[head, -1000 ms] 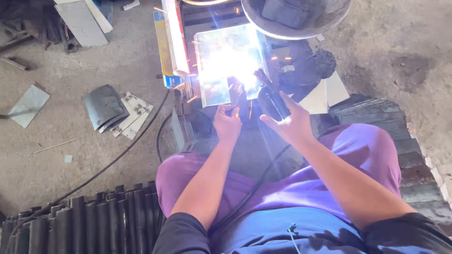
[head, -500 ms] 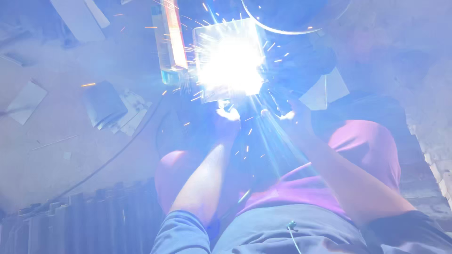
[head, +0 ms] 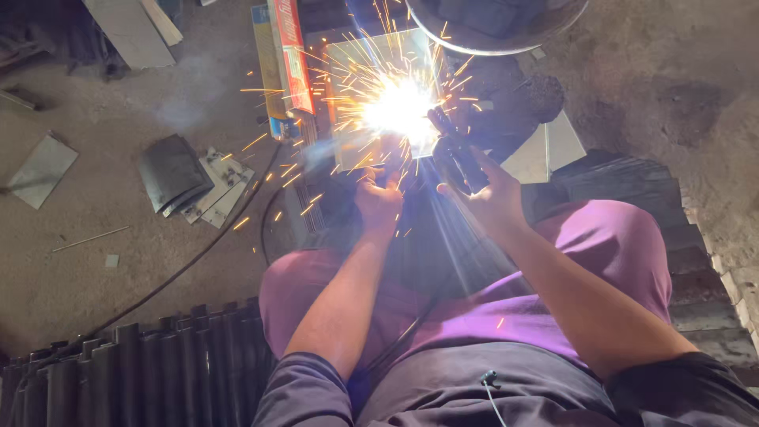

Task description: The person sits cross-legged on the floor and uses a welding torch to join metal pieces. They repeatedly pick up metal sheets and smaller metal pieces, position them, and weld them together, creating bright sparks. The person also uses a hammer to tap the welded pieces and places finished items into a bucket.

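Electrode holder [head: 458,154] sits clamped in my right hand [head: 490,198], fingers wrapped tight on its dark grip, tip at the white arc on the metal plate [head: 371,59] at 12 o'clock, sparks flying all round. My left hand [head: 379,202] is just beside at 9 o'clock; glare hides its fingers, cannot tell. Black cable [head: 182,269] trails off toward 8 o'clock.

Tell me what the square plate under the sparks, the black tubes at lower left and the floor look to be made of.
Square plate: likely bare sheet metal; flat, grey, reflecting the arc glare.
Black tubes: probably steel pipe with a dark, dull finish; round ridged row, no shine.
Floor: apparently rough concrete or packed earth; grey-brown, matte, dusty.
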